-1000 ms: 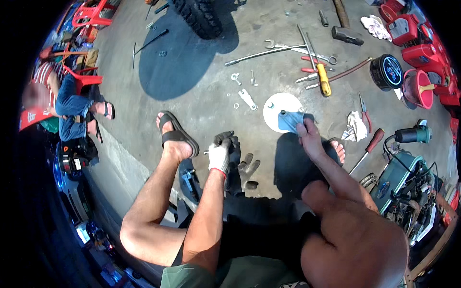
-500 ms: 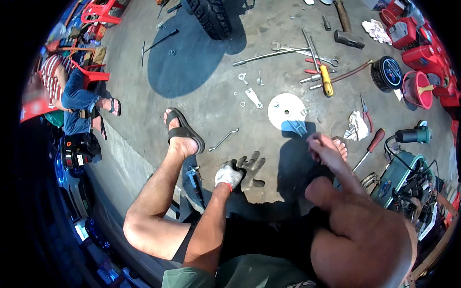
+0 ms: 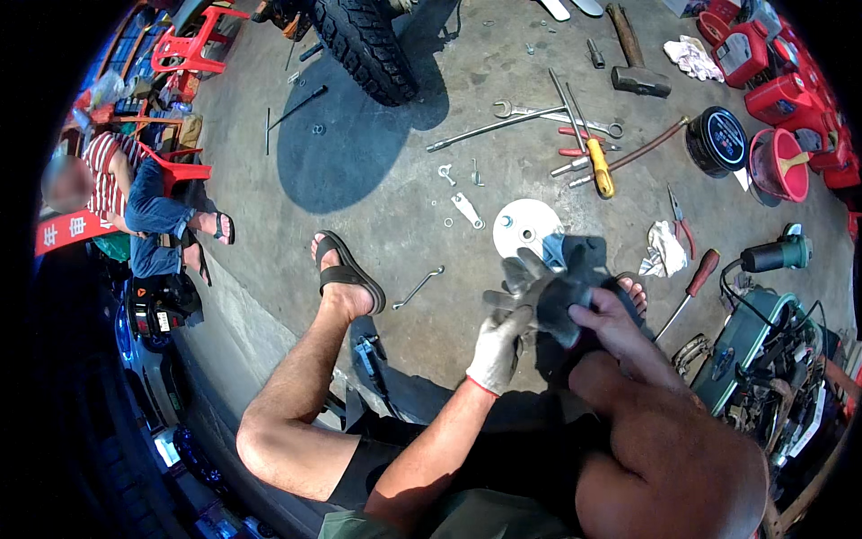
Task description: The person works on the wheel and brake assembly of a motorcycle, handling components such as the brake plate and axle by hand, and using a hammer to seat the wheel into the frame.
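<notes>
My left hand [image 3: 498,350], in a white glove with dark palm, grips a dark grey glove [image 3: 543,287] near its fingers. My bare right hand [image 3: 603,314] pinches the same glove at the other end, thumb on top. The glove is spread out between my hands over the floor. Just beyond it lies a round white metal plate [image 3: 519,224] with bolts on it. A small curved wrench [image 3: 417,287] lies by my left sandal [image 3: 355,283]. A white cloth [image 3: 663,251] and a screwdriver [image 3: 700,274] lie to the right of my hands.
A tyre [image 3: 364,54], spanners [image 3: 530,112], a hammer [image 3: 639,81], a black tub [image 3: 716,142], pink bucket [image 3: 779,171], red cans [image 3: 777,99], grinder [image 3: 772,256] and engine parts [image 3: 763,395] surround me. A seated person [image 3: 144,189] in a striped top is at the left.
The glove that lay between my feet is now lifted in both hands. My left hand moved right and forward. My right hand came off the white plate onto the glove.
</notes>
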A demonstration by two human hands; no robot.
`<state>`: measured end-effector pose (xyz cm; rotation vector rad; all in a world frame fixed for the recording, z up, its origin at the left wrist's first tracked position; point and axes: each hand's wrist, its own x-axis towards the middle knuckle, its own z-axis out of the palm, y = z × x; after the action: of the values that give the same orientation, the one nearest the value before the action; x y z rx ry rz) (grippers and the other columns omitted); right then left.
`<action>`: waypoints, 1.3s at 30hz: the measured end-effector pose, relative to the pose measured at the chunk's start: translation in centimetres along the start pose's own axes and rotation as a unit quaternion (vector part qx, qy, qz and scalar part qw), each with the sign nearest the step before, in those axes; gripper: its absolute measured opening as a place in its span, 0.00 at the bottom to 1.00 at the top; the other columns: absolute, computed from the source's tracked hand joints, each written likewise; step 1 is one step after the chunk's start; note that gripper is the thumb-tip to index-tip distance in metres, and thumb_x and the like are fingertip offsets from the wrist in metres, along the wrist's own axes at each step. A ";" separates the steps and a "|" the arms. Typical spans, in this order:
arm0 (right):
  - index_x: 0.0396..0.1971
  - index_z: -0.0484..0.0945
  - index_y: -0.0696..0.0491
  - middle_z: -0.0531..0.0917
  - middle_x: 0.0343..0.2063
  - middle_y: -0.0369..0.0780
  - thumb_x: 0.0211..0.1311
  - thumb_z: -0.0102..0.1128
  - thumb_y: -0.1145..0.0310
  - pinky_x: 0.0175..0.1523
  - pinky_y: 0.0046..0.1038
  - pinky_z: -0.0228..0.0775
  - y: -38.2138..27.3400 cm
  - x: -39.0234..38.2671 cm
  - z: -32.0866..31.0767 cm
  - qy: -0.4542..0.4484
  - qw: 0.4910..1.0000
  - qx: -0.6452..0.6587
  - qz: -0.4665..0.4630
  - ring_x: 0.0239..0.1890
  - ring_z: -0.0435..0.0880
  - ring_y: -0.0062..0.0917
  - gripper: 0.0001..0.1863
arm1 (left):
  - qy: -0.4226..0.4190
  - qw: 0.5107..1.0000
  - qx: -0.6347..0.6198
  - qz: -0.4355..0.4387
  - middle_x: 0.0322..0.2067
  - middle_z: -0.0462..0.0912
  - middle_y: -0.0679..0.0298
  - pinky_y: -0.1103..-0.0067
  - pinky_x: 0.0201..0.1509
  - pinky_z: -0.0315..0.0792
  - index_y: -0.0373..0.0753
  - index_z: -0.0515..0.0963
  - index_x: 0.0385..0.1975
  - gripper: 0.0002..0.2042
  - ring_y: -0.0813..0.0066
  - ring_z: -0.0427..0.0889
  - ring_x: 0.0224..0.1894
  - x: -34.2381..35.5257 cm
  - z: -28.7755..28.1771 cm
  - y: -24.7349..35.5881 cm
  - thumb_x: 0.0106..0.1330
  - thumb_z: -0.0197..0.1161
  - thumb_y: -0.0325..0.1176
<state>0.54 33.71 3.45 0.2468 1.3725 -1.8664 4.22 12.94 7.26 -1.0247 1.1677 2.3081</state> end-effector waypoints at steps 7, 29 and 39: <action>0.43 0.74 0.58 0.77 0.33 0.35 0.63 0.60 0.76 0.44 0.23 0.71 -6.2 -4.3 -2.1 0.137 0.977 -0.152 -0.065 0.38 0.76 0.16 0.10 | -0.001 0.873 0.466 0.143 0.42 0.80 0.60 0.79 0.50 0.73 0.35 0.73 0.50 0.12 0.77 0.78 0.43 0.6 3.6 0.4 0.68 0.57 0.26; 0.40 0.74 0.59 0.72 0.32 0.43 0.55 0.53 0.85 0.44 0.25 0.70 -7.3 -2.4 -0.7 0.226 0.901 -0.300 -0.214 0.37 0.75 0.29 0.12 | -0.095 0.844 0.517 0.106 0.42 0.80 0.42 0.59 0.48 0.74 0.34 0.75 0.45 0.16 0.41 0.79 0.47 6.0 7.3 -2.7 0.66 0.54 0.40; 0.52 0.69 0.62 0.77 0.48 0.46 0.65 0.45 0.81 0.55 0.33 0.70 -4.3 -1.2 -2.5 0.160 0.862 -0.440 -0.196 0.53 0.76 0.34 0.16 | -0.100 0.773 0.570 0.260 0.36 0.81 0.46 0.60 0.42 0.76 0.36 0.75 0.43 0.13 0.44 0.81 0.40 5.1 10.9 0.1 0.65 0.57 0.37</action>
<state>-2.35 36.96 6.27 -0.2232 2.5030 -1.3139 -4.13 21.61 7.84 0.0305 2.4416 1.3548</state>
